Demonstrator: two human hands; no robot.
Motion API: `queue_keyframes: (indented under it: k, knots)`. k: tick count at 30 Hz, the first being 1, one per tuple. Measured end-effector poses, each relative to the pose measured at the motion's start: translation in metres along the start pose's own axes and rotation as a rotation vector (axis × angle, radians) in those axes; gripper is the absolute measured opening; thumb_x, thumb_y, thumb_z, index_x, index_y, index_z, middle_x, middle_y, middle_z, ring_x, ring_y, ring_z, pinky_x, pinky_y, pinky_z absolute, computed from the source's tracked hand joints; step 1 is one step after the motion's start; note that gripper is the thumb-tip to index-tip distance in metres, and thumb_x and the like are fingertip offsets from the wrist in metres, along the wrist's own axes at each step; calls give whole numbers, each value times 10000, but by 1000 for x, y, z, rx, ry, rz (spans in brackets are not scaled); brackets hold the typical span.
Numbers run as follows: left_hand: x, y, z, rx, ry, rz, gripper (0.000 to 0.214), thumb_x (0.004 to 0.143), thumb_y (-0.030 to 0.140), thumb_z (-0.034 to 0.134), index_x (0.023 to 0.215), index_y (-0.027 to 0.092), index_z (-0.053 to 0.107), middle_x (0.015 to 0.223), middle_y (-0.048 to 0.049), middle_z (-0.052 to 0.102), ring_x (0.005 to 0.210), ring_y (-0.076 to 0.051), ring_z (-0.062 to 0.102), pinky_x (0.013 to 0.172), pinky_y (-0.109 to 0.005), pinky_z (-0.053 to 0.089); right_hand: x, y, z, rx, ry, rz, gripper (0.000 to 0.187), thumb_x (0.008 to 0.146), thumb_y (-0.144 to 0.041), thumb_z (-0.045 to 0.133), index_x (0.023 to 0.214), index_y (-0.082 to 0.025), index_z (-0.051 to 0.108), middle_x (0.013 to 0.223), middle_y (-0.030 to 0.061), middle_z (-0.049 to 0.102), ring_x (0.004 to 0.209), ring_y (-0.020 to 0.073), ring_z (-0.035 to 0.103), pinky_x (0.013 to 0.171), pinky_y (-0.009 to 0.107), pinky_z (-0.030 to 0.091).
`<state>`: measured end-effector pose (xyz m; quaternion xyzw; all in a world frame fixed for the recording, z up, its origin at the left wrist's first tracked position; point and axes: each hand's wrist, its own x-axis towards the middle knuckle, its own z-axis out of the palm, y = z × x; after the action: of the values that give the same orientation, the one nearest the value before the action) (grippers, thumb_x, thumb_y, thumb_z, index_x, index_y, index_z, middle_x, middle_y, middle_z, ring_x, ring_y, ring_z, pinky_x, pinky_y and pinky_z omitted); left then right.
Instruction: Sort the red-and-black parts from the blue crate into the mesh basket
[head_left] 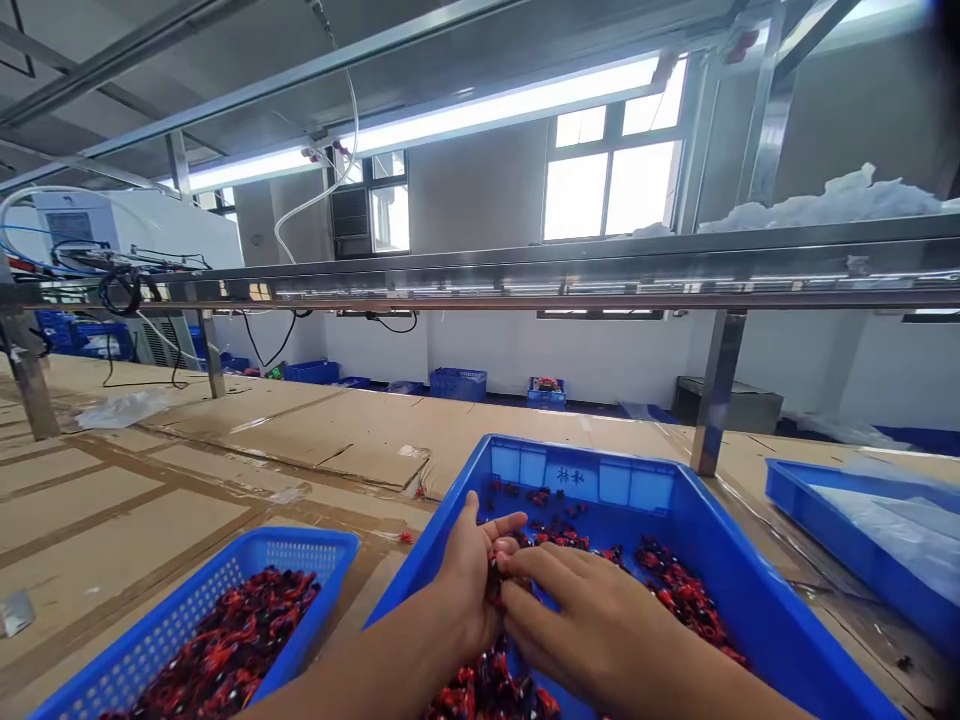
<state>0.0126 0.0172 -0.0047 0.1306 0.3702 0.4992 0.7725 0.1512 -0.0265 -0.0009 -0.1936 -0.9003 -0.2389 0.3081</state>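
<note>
Where the two bare hands meet over a blue plastic crate [720, 560], the left hand [465, 590] stands half open, cupped on its side with the thumb raised, and the right hand [600, 630] reaches across it palm down, its fingers curved inward. A small dark piece [493, 582] sits between them, touching the left palm's fingers and just under the right fingertips, though the fingers hide too much to tell how firmly either hand has hold of it. Inside the crate's smooth, ribbed walls lie scattered clumps of small red-and-black pieces [675, 585], glossy and knotted together, too small to identify exactly. They spread beneath and beside both hands, with more showing below the wrists and a thinner scatter towards the far wall. To the left, just beside the crate, a perforated blue basket [300, 550] holds a denser heap of similar red-and-black pieces [225, 640]. Both containers rest on a bench covered in flat brown cardboard [330, 440], with a steel rail [525, 290] running above it on upright posts. Off to the right lies a shallow blue tray [840, 510], lined with crinkled clear plastic sheet [900, 535].
</note>
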Motion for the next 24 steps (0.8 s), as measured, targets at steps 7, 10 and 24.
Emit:
queue_keyframes:
  k: [7, 10, 24]
  knots:
    - [-3, 5, -1, -10, -27, 16, 645, 933, 631, 282, 971, 72, 601, 456, 68, 354, 341, -64, 317, 367, -177, 271, 9, -6, -6, -7, 64, -86, 193, 917, -116, 498, 915, -68, 685, 981, 141, 693, 837, 212, 654, 819, 300, 573]
    - [-4, 6, -2, -29, -57, -24, 651, 926, 645, 285, 953, 73, 595, 460, 67, 358, 338, -51, 309, 363, -154, 245, 10, -7, -7, -12, 116, -107, 212, 927, -114, 485, 960, -62, 688, 992, 134, 708, 850, 209, 663, 842, 308, 568]
    - [-15, 12, 8, -67, -193, -31, 403, 969, 392, 362, 709, 135, 533, 435, 84, 259, 296, -38, 250, 321, -153, 193, 9, -20, 5, -233, 261, -167, 210, 861, -9, 526, 953, -78, 703, 898, 142, 763, 705, 194, 711, 645, 265, 617]
